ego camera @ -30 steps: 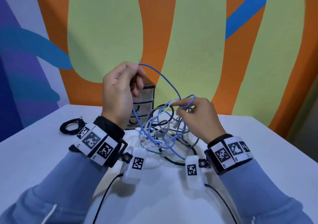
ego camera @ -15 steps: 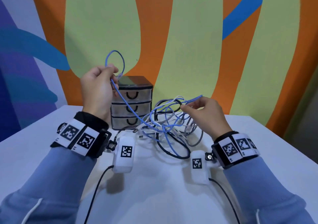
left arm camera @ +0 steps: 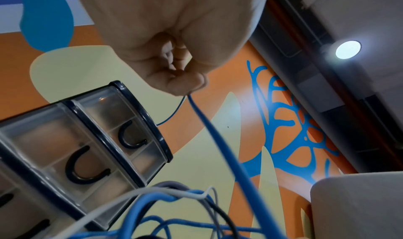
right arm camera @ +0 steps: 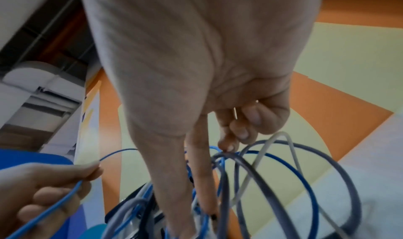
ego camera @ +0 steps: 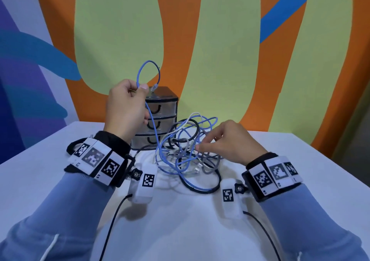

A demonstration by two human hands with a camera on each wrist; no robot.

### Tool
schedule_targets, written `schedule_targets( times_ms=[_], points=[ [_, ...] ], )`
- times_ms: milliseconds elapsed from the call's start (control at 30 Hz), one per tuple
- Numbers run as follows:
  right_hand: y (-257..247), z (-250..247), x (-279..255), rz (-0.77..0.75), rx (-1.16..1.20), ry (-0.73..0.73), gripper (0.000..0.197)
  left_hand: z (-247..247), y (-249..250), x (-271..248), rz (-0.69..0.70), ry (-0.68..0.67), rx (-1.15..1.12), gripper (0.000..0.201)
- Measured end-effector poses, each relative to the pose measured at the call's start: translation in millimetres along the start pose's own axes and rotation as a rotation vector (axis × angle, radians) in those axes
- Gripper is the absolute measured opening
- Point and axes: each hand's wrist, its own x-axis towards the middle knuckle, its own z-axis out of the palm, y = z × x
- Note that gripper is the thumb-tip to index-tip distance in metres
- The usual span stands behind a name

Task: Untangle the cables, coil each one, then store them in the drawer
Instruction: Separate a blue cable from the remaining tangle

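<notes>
Left hand (ego camera: 128,108): raised, pinching the blue cable (ego camera: 152,124) near its clear plug, a small loop standing above the fist.
Drawer unit (ego camera: 162,118): three closed clear drawers behind that hand, against the wall.
Cable tangle (ego camera: 188,150): blue, grey, white and black loops on the white table (ego camera: 40,180).
Right hand (ego camera: 230,142): fingers loosely extended into the tangle, gripping nothing.

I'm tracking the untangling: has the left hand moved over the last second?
Yes. The left hand, pinching the blue cable, has lifted up and leftward, uncovering the front of the drawer unit.
</notes>
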Motion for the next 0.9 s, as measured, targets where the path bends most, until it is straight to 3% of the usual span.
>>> schedule_targets(
  times_ms=[200, 333, 433, 567, 667, 833, 900],
  points=[
    [-4.4, 24.5, 1.3, 0.04, -0.018, -0.094, 0.047, 4.6, 0.9, -3.6, -0.046, -0.132, -0.014, 0.022],
    [-2.3, 30.1, 3.8, 0.073, -0.041, -0.003, 0.033, 7.7, 10.5, -8.1, -0.088, -0.199, -0.098, 0.021],
    [-0.3, 32.9, 5.5, 0.052, -0.05, 0.077, 0.036, 8.2, 16.9, -11.7, -0.055, -0.223, -0.166, 0.019],
    [-1.8, 35.6, 3.5, 0.062, -0.002, -0.028, 0.026, 8.6, 20.4, -14.3, -0.014, -0.249, -0.21, 0.017],
    [-1.2, 33.1, 4.5, 0.076, 0.024, -0.017, 0.012, 7.8, 20.7, -13.6, -0.013, -0.242, -0.228, 0.016],
    [0.1, 32.0, 7.4, 0.112, 0.099, 0.018, 0.035, 7.1, 18.6, -14.0, -0.049, -0.264, -0.24, 0.016],
    [-0.8, 36.5, 6.2, 0.105, 0.119, 0.002, 0.036, 7.6, 20.9, -16.4, -0.039, -0.304, -0.285, 0.015]
  ],
)
